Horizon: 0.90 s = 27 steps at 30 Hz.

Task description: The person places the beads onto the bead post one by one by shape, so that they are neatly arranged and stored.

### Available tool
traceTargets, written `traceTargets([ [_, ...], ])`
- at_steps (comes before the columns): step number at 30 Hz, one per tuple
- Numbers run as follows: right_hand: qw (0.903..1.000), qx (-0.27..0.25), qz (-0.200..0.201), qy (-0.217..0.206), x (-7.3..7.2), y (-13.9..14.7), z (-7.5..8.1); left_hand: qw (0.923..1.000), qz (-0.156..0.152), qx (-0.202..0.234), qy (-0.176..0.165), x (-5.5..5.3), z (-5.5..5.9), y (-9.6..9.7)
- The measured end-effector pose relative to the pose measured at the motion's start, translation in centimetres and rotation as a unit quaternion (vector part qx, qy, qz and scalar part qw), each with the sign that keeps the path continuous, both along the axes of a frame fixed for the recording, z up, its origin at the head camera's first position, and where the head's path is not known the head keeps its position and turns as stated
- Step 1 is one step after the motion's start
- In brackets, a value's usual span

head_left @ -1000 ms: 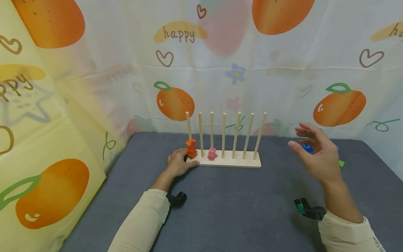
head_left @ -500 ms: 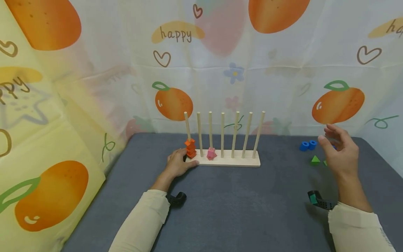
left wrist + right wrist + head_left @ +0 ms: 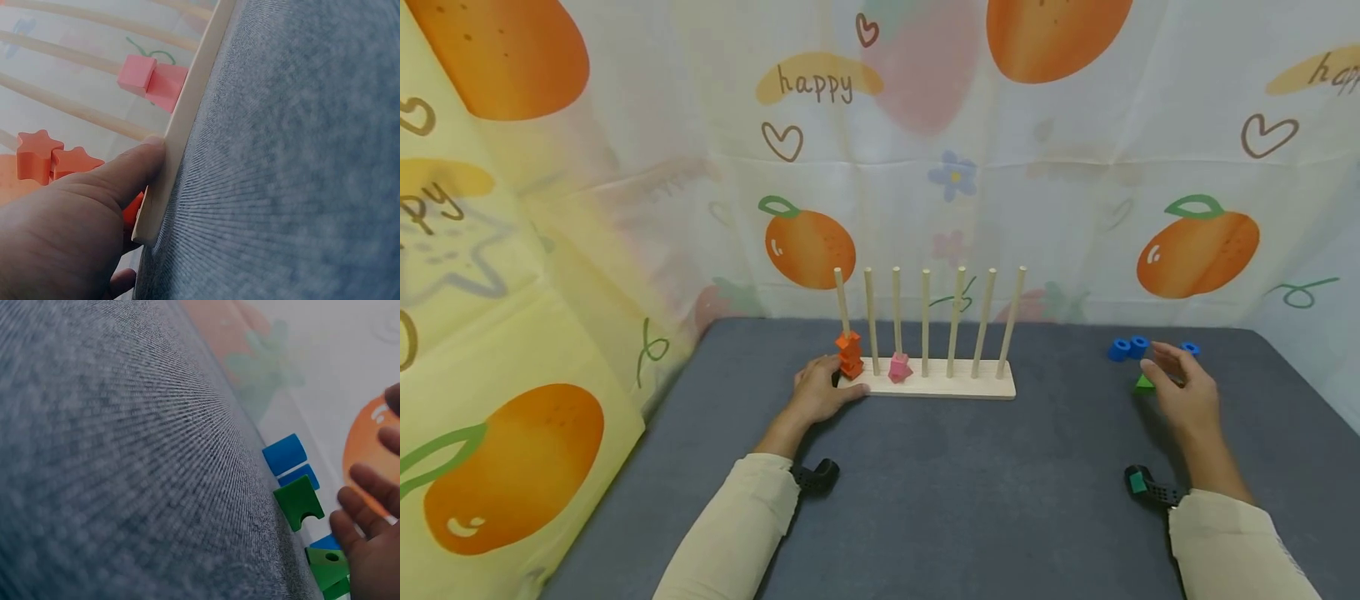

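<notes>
My left hand [image 3: 820, 390] grips the left end of a wooden peg board [image 3: 955, 386]. Its thumb lies on the board's front edge in the left wrist view. Orange star-shaped blocks [image 3: 850, 354] are stacked on the leftmost peg. Pink blocks [image 3: 900, 367] sit low on the third peg. At the right, my right hand [image 3: 1191, 400] hovers with spread, slightly bent fingers, holding nothing. Green triangular blocks, one visible beside its thumb [image 3: 1144, 383], lie closest to it. The right wrist view shows a green block [image 3: 299, 501] with a notch, apart from the fingers.
Blue cylinders [image 3: 1118, 350] stand on the dark grey table [image 3: 985, 500] behind the green blocks, with another blue piece [image 3: 1190, 348] farther right. Several upright pegs [image 3: 955, 321] rise from the board. A printed curtain [image 3: 1045, 208] hangs along the table's back edge.
My right hand first moved right, away from the board, then came lower and slightly left toward the green blocks. The left hand keeps its hold on the peg board.
</notes>
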State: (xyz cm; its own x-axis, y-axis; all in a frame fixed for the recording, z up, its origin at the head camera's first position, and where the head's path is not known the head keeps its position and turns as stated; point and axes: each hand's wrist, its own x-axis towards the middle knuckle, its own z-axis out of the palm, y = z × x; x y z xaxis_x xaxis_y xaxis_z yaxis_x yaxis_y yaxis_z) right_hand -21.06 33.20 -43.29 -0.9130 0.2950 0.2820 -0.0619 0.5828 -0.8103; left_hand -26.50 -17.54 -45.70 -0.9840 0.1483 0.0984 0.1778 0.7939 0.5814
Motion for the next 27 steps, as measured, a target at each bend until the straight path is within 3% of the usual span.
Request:
traceTargets([
  [10,0.9926,0.057,0.057,-0.091,-0.4,0.4,-1.2,1.0,0.0,0.0,-0.004,0.1,0.0,0.1],
  [17,0.9866,0.131,0.055,-0.08,-0.5,0.3,-1.3,1.0,0.0,-0.001,-0.002,0.0,0.1,0.1],
  [20,0.9892,0.124,0.043,-0.066,-0.4,0.2,-1.3,1.0,-0.001,0.003,0.003,0.0,0.0,0.1],
  [27,0.9975,0.054,0.017,-0.042,-0.4,-0.1,-0.8,1.0,-0.001,0.006,0.003,-0.1,0.0,0.0],
])
